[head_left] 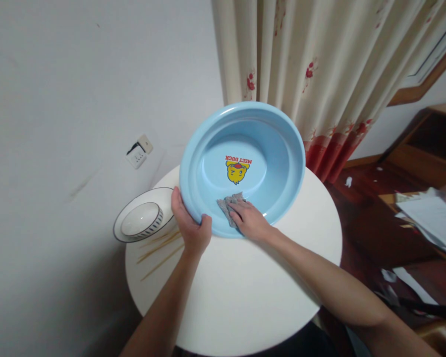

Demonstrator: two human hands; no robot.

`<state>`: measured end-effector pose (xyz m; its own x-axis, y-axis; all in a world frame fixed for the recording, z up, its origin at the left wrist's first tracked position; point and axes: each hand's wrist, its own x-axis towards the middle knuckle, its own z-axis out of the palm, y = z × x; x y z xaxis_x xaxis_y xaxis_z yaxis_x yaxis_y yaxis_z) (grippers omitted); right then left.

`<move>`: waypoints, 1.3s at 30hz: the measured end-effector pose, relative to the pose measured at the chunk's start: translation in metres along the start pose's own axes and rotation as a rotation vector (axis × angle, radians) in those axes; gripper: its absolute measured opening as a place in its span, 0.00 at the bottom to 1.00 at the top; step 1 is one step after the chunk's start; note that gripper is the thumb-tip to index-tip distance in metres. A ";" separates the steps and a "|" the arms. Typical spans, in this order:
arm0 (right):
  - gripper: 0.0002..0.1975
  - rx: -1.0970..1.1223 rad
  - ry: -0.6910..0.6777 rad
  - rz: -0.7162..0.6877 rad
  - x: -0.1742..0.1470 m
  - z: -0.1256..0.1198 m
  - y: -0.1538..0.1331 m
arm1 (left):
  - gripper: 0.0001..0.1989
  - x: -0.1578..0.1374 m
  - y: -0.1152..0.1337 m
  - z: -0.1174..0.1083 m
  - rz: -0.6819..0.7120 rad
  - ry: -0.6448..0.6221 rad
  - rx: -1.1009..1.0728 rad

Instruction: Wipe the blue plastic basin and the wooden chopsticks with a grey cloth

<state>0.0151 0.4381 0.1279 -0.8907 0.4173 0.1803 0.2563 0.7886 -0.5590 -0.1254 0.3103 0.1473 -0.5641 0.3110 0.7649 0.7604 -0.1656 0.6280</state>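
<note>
A light blue plastic basin (pixel 282 134) with a yellow duck print on its bottom is tilted towards me over the round white table. My left hand (pixel 191 225) grips its lower left rim, thumb in front and fingers behind. In my right hand (pixel 248 218) is a grey cloth (pixel 228 208), pressed against the basin's inner wall near the lower rim. The fingers lie over the cloth and hide part of it.
Left on the white table (pixel 252 297) are a bowl (pixel 141 218) in a dark-rimmed plate (pixel 124 213) and several chopsticks (pixel 161 248). The wall with a socket (pixel 136 156) borders the left. A curtain (pixel 282 59) hangs behind; papers (pixel 431 218) lie at right.
</note>
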 end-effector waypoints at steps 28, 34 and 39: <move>0.17 -0.092 0.073 0.041 0.007 -0.005 0.020 | 0.37 0.007 -0.015 0.001 -0.001 0.014 -0.034; 0.25 0.081 0.036 -0.109 0.008 0.003 0.019 | 0.50 0.002 -0.019 -0.001 0.013 -0.089 0.018; 0.28 -0.020 -0.042 0.010 0.002 -0.004 0.013 | 0.48 0.003 -0.018 -0.002 0.020 -0.083 0.029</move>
<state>0.0186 0.4510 0.1242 -0.9031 0.4057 0.1405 0.2719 0.7937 -0.5441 -0.1413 0.3125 0.1391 -0.5209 0.3845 0.7621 0.7809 -0.1460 0.6074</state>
